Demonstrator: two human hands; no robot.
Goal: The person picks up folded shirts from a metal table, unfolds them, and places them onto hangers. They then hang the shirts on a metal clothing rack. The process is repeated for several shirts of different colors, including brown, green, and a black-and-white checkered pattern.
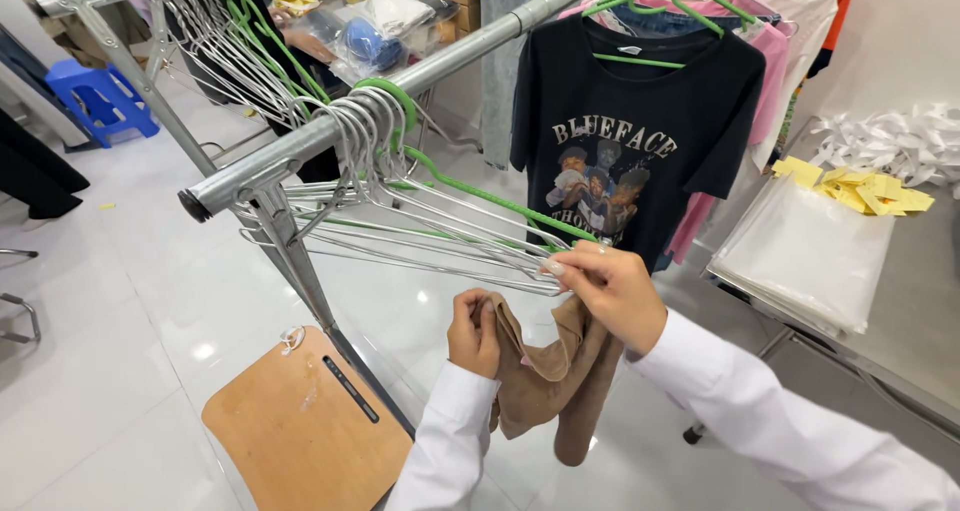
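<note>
Left hand [473,333] is closed on a bunched tan garment [545,376], fingers curled tight into the fabric. Right hand [607,289] has fingers together, pinching the garment's upper edge and touching the near end of a wire hanger [520,271]. The garment hangs between both hands, low and near, just below the hanger cluster [370,146] on the rail [400,86].

Step in hand, as judged: getting the garment onto the hanger. Good practice would be to find the neck opening first, keep the fabric gathered in the left hand, and free one hanger from the tangle before feeding its arm in, since the wires overlap and may snag.

Edges: the rail end [195,206] juts out at left; the rack upright [290,251] stands just left of the hands. A wooden board [300,426] lies near-left below. A black T-shirt [630,131] hangs just beyond the right hand. A table [900,321] with clear bags [810,256] sits to the right.

Open room: white floor [120,331] at left is open; space right is tight.
</note>
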